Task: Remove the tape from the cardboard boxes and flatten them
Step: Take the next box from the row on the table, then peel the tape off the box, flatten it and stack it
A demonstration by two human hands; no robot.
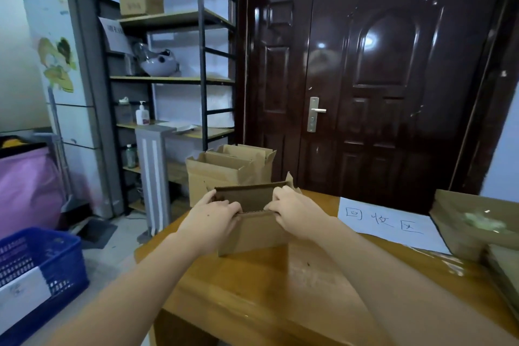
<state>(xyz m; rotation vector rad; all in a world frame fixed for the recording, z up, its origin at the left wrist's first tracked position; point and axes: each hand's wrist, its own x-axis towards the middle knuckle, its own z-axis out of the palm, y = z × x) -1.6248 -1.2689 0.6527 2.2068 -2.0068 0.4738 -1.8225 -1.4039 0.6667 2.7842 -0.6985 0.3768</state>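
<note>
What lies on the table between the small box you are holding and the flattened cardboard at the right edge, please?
In the head view, a white paper sheet with handwritten characters lies on the table there.

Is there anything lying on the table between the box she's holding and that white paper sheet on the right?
Nothing visible does. Both hands, left hand and right hand, grip the small box at its top edge. The wooden table between it and the white paper sheet looks bare.

A small box (252, 230) stands at the table's (280, 289) far-left edge — paper sheet (390, 223) right, larger boxes (224, 174) behind on the floor.
</note>
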